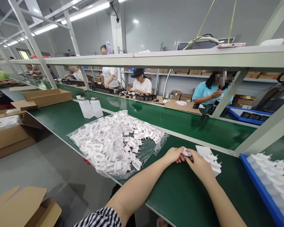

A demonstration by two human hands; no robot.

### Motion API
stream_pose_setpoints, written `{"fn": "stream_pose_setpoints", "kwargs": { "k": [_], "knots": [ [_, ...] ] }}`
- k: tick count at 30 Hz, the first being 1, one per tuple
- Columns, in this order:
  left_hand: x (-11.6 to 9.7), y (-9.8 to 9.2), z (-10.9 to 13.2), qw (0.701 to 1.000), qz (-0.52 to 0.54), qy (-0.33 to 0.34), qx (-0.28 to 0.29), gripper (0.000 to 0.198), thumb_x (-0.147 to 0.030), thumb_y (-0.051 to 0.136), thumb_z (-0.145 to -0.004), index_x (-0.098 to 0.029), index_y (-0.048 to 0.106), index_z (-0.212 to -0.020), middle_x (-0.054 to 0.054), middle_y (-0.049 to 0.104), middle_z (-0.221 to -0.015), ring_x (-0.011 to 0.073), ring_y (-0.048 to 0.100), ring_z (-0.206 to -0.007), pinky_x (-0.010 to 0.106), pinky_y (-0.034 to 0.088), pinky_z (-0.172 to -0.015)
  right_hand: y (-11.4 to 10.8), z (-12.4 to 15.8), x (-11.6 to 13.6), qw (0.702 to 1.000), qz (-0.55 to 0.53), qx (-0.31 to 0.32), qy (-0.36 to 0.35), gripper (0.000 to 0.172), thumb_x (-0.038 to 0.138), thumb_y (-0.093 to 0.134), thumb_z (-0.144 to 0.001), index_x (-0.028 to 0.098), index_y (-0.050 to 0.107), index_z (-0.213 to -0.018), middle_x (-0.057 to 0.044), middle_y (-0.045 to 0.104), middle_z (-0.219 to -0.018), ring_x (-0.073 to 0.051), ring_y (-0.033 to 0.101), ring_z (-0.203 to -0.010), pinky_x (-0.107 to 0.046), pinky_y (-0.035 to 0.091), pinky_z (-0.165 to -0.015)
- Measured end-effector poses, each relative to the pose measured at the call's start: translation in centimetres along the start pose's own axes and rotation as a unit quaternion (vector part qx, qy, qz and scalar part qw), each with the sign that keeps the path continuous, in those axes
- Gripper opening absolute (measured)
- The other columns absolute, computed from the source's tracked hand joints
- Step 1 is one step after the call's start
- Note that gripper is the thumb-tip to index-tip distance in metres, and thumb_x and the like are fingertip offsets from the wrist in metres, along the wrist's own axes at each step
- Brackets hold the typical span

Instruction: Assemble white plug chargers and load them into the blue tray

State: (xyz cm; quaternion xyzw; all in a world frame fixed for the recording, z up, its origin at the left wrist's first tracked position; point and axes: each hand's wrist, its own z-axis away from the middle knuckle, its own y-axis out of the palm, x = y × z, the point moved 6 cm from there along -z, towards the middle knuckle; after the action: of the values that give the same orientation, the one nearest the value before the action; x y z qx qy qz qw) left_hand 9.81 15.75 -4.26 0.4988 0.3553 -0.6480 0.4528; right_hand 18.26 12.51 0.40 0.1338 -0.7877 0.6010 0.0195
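Note:
My left hand [174, 155] and my right hand [198, 165] meet over the green workbench [180, 195], both with fingers pinched on one small white plug part [186, 153] between them. Just right of my hands lies a short row of white plug parts [211, 159] on the bench. To the left, a clear plastic bag [118, 142] is spread open with a large heap of the same white plug parts.
A blue tray [272, 186] of white plugs stands at the right edge. Two white bottles [91, 107] stand behind the bag. Open cardboard boxes [47, 97] sit at left. A green conveyor belt [180, 121] runs across; several people work on the far side.

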Motion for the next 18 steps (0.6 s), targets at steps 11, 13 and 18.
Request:
{"fn": "stream_pose_setpoints", "kwargs": {
  "k": [11, 13, 18],
  "knots": [
    [-1.2, -2.0, 1.0, 0.98, 0.039, 0.111, -0.16, 0.045, -0.037, 0.03, -0.077, -0.013, 0.042, -0.041, -0.004, 0.032, -0.033, 0.0048, 0.033, -0.033, 0.018, 0.029, -0.04, -0.9, 0.2, 0.2, 0.997, -0.057, -0.047, 0.013, 0.03, 0.039, 0.028, -0.074, 0.022, 0.05, -0.084, -0.002, 0.061, -0.073, -0.018, 0.057, -0.064, -0.026, 0.042, -0.049],
    [-1.4, -2.9, 1.2, 0.968, 0.069, 0.129, -0.206, 0.042, -0.036, 0.031, -0.077, -0.014, 0.042, -0.043, -0.004, 0.033, -0.036, 0.005, 0.034, -0.035, 0.018, 0.03, -0.042, -1.2, 0.3, 0.6, 0.993, -0.087, -0.08, -0.015, 0.03, 0.039, 0.028, -0.074, 0.022, 0.051, -0.084, -0.004, 0.059, -0.085, -0.018, 0.055, -0.074, -0.026, 0.043, -0.054],
    [-1.1, -4.2, 1.0, 0.951, 0.129, 0.124, -0.254, 0.035, -0.032, 0.033, -0.076, -0.014, 0.043, -0.048, -0.004, 0.037, -0.043, 0.0055, 0.037, -0.041, 0.017, 0.031, -0.044, 0.8, 0.1, 1.3, 0.993, -0.089, 0.009, -0.072, 0.021, 0.032, 0.034, -0.071, 0.023, 0.052, -0.076, -0.003, 0.057, -0.087, -0.02, 0.053, -0.08, -0.031, 0.044, -0.061]
  ]
}}
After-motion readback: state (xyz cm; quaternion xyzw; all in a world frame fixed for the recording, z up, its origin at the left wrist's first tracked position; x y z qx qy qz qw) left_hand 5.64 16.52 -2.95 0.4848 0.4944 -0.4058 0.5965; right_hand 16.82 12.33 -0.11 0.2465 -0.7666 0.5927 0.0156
